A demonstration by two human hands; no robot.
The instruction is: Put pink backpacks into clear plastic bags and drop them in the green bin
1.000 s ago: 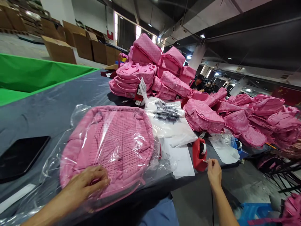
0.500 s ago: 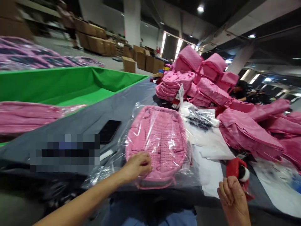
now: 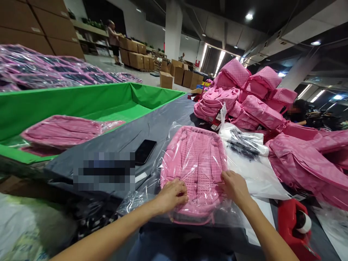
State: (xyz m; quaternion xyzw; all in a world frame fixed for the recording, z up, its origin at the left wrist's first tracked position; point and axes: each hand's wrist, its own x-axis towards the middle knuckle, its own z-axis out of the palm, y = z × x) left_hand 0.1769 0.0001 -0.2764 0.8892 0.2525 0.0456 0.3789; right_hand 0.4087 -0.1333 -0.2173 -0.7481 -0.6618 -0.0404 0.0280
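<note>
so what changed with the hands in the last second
The right hand left the red tape dispenser and came over to the near end of the pink backpack in its clear plastic bag, beside the left hand. The left hand stayed on the bag, and the backpack stayed flat on the table.

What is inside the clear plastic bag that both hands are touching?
A pink backpack fills the clear plastic bag. The left hand and right hand press on its near end. The backpack's underside is hidden.

Both forearms extended forward, converging; left hand (image 3: 174, 194) and right hand (image 3: 234, 186) palms down, fingers seemingly loosely curled.
</note>
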